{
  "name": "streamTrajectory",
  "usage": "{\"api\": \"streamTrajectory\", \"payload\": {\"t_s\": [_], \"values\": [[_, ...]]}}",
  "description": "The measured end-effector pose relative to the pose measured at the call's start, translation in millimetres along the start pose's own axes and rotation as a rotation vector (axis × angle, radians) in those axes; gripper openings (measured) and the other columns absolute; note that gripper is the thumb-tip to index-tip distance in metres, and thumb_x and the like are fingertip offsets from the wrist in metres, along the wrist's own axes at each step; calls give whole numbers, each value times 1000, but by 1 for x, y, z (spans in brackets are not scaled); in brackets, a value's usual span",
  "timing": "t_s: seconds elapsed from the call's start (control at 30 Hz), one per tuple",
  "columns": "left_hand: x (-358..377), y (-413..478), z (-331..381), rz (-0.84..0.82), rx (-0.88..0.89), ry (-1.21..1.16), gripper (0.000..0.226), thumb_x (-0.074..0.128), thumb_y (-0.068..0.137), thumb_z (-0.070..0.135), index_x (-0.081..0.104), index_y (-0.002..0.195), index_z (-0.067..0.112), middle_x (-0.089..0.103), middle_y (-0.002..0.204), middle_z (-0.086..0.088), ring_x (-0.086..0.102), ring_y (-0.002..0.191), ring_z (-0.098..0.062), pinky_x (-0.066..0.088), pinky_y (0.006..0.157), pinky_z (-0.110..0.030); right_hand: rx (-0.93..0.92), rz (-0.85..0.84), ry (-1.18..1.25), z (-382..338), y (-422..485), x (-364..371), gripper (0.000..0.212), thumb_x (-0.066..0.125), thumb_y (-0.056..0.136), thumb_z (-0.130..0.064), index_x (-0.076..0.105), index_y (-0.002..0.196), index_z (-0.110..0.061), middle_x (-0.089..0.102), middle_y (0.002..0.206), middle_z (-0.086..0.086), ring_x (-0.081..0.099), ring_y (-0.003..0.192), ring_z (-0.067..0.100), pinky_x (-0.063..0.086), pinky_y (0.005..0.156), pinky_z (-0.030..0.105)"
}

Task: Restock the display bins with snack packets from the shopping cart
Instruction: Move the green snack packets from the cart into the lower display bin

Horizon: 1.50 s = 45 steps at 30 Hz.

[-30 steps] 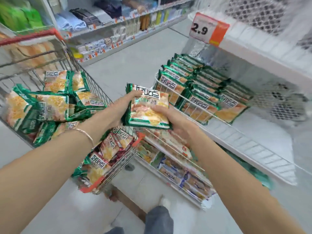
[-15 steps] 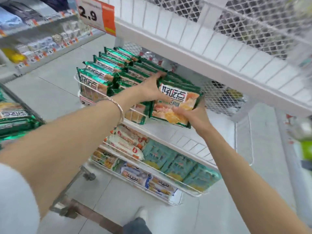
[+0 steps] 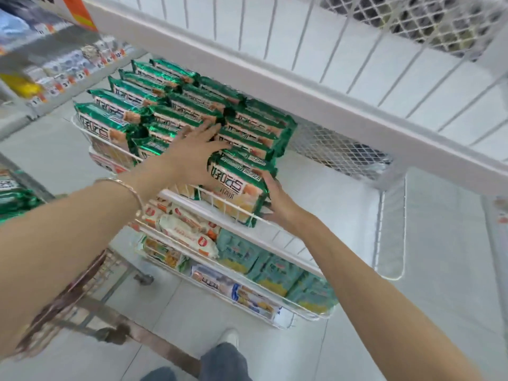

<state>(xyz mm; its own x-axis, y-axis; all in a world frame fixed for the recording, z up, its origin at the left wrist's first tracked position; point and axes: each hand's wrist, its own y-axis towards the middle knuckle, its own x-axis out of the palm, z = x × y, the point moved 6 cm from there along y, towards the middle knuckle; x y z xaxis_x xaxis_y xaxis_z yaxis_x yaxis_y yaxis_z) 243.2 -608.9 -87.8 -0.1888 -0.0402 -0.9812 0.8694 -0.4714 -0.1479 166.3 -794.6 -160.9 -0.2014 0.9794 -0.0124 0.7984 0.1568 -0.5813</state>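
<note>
At the front of the middle bin (image 3: 330,193), from the head camera: a green packet (image 3: 236,185) standing on edge just behind the low wire rail (image 3: 286,239), last in its row and leaning back on the packets behind.

Likely to tip forward over that rail if let go before being seated against the row, with only its lower half caught behind the wire. Could also slide right, into the bare part of the bin, with no neighbour on that side to prop it.

Further risk from the left hand (image 3: 192,155), lying flat with fingers spread and straight on the tops of the stacked rows (image 3: 165,108), apparently pressing them back. Too hard a push might buckle the rows or knock the slick wrappers out of line.

Right hand (image 3: 280,204) curled round the packet's lower right edge, hand against the wrapper, fingertips hidden behind it.

So: packet between the two hands, touching the right one, its upper left corner just under the left fingers.

Spare packets (image 3: 13,199) at the left margin, in the cart (image 3: 115,270), well apart from both hands and not yet shelved.
</note>
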Motion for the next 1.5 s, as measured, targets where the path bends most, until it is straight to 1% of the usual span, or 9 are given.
{"api": "streamTrajectory", "payload": {"t_s": [0.13,0.23,0.33,0.4,0.47,0.77,0.93,1.23,1.5], "values": [[12,-11,-28,-85,-45,7,104,32,67,97,0,154,50,-9,167,1,-9,154,-23,-4,123,-51,-5,-232,45,-9,14,28,119,38,64,-96,-14,155,-41,-5,168,-1,13,153,27,10,122,57],[11,-13,-31,-67,-32,49,102,15,64,100,-5,152,54,-11,167,3,-11,154,-20,-5,122,-54,-200,-45,-92,-14,19,8,129,47,56,-100,-8,157,-41,3,168,-7,15,153,20,14,123,56],[12,-12,-33,-56,-40,123,91,18,72,96,-12,150,57,-14,166,6,-14,153,-17,-5,118,-66,-780,303,-817,-40,-2,-12,103,55,83,-75,-1,159,-35,-1,168,4,3,155,22,8,124,55],[15,-12,-34,-47,-21,165,90,21,75,92,-17,149,56,-14,166,6,-14,153,-18,-2,117,-69,-1058,274,-1395,-45,-7,4,88,46,88,-69,6,158,-35,-4,167,12,-1,154,30,6,120,64],[16,-10,-35,-37,-15,178,90,21,77,90,-18,149,55,-14,166,5,-13,153,-19,-2,116,-70,-1107,171,-1577,-42,7,9,81,39,89,-69,12,158,-36,-3,166,12,2,154,35,7,118,67],[19,-6,-36,-1,-24,213,89,20,82,86,-19,152,48,-14,166,3,-13,153,-19,-1,118,-67,-1076,164,-1572,-55,13,10,77,36,89,-73,20,155,-37,20,164,13,19,151,34,11,116,69],[12,-61,-69,235,-65,107,88,15,87,85,-16,156,39,-9,166,1,-9,153,-18,-3,124,-52,-1185,284,-1270,-88,-19,33,57,45,96,-42,33,148,-21,31,158,18,36,143,34,13,118,64],[53,-248,-206,187,-540,16,72,19,98,64,21,157,24,24,164,-5,30,148,-25,21,119,-49,-1235,28,-1491,-108,11,240,68,59,93,-36,35,153,-15,23,162,19,20,151,32,2,121,60],[99,-413,-302,51,-888,-51,58,36,103,51,35,153,22,31,161,-4,37,143,-25,32,112,-48,-1125,-206,-1489,-55,44,418,65,61,93,-29,36,152,-18,23,162,16,20,150,30,3,122,56]]}}
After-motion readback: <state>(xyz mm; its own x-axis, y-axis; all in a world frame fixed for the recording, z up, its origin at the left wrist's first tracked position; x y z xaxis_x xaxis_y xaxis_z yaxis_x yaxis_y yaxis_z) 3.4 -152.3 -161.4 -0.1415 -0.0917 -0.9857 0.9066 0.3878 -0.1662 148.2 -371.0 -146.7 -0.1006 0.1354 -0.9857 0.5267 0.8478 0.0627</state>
